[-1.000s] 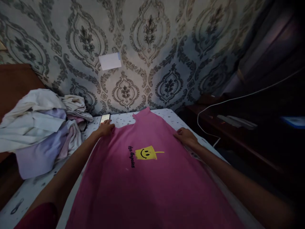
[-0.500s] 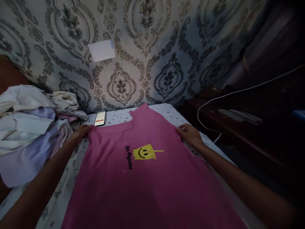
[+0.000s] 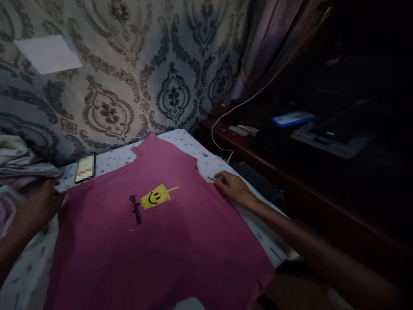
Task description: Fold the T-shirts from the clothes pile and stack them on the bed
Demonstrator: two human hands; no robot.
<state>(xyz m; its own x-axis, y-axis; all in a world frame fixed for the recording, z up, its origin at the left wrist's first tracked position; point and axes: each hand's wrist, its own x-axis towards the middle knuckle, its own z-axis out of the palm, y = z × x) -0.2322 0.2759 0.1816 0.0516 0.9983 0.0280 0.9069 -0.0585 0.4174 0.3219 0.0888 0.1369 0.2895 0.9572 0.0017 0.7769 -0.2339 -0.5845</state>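
A pink garment (image 3: 167, 241) with a yellow smiling cup print and black lettering lies spread on a white patterned surface (image 3: 209, 161). At its left edge, my left hand (image 3: 47, 202) has its fingers closed on the cloth, somewhat blurred and dark. On the right, my right hand (image 3: 232, 187) pinches the garment's edge between thumb and fingers, below a notch in its outline. Most of the cloth lies flat, with slight folds near the lower right.
A phone (image 3: 85, 168) lies beyond the garment's left part. Folded clothes (image 3: 22, 161) are piled at the left. A white cable (image 3: 213, 129) hangs over a dark red furniture edge (image 3: 274, 161), which holds a blue-edged item (image 3: 293, 118).
The view has turned to the right, so the garment and phone appear further left. The garment's right edge is spread differently, and my right hand is lower along it.
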